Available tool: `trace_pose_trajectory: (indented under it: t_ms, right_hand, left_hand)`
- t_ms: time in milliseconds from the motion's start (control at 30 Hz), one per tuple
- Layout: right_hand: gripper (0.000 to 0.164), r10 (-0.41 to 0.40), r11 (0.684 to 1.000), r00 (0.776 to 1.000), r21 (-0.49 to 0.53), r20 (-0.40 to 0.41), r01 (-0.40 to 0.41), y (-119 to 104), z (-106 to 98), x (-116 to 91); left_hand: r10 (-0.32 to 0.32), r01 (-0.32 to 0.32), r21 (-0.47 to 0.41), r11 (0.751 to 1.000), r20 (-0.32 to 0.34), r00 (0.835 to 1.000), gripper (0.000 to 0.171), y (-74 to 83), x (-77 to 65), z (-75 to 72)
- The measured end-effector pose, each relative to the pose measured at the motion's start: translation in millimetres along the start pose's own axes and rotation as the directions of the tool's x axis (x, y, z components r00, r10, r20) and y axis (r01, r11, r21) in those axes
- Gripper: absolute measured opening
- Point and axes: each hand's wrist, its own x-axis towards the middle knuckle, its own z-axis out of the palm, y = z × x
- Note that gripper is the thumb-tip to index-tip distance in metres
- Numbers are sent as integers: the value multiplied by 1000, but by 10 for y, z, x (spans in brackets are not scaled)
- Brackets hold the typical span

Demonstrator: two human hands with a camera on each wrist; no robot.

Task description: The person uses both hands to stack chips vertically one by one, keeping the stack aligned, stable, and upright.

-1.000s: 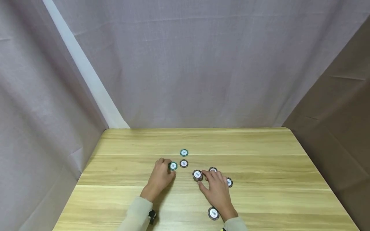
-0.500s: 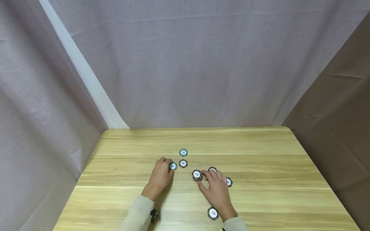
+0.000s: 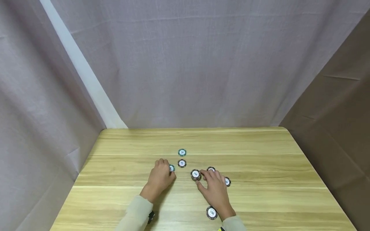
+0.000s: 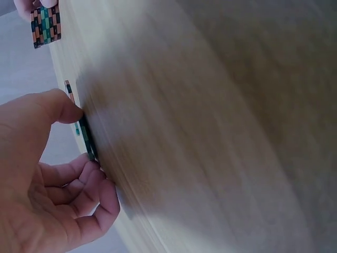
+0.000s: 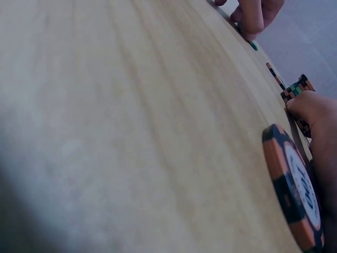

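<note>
My left hand (image 3: 160,176) pinches a green poker chip (image 3: 172,168) between thumb and fingertips, low over the wooden table. In the left wrist view this green chip (image 4: 87,138) shows edge-on, thumb at one end and fingers at the other. My right hand (image 3: 215,190) holds the near right side of a stack of poker chips (image 3: 195,174) topped by a 100 chip. Seen from the left wrist, the stack (image 4: 46,25) has a green layer among black-and-orange ones. Its side also shows in the right wrist view, with my right thumb (image 5: 303,105) against it.
Beyond the left hand lie a green 20 chip (image 3: 182,152) and a dark chip (image 3: 181,163). Two dark chips, one far (image 3: 211,169) and one right (image 3: 227,181), are partly behind the right fingers. A 100 chip (image 3: 212,212) lies beside the right wrist. Curtains surround the table (image 3: 260,199).
My left hand has drawn slightly nearer with the green chip, now more covered by the fingers. The right hand stays at the stack. The whole view has shifted a little.
</note>
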Motion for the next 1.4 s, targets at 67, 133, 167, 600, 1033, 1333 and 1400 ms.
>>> trace_pose_trajectory:
  t_ms: [67, 133, 167, 600, 1033, 1333, 1400]
  right_hand:
    - [48, 3, 1000, 1000, -2, 1, -3, 1, -3, 2]
    - [48, 6, 1000, 1000, -3, 3, -6, 3, -8, 2]
    - [48, 8, 1000, 1000, -3, 4, -8, 5, -10, 3]
    - [47, -5, 1000, 1000, -5, -5, 5, 17, -3, 29]
    - [47, 2, 1000, 1000, -8, -2, -2, -3, 3, 15]
    - [47, 5, 1000, 1000, -1, -6, -5, -9, -2, 5]
    - [47, 4, 1000, 1000, 0, -7, -4, -8, -3, 4]
  left_hand:
    - [0, 0, 6, 1000, -2, 1000, 24, -3, -4, 2]
    - [-12, 12, -10, 1000, 1, 1000, 23, -8, -12, 4]
    - [-20, 20, -22, 1000, 6, 1000, 22, -11, -15, 0]
    - [25, -25, 12, 1000, 3, 1000, 14, -26, -39, -27]
    - [32, -23, -93, 995, 94, 995, 30, 56, -9, -61]
    - [220, -229, 149, 962, 76, 972, 26, 34, 0, -39]
    - [235, -241, 146, 960, 56, 970, 26, 40, -3, -30]
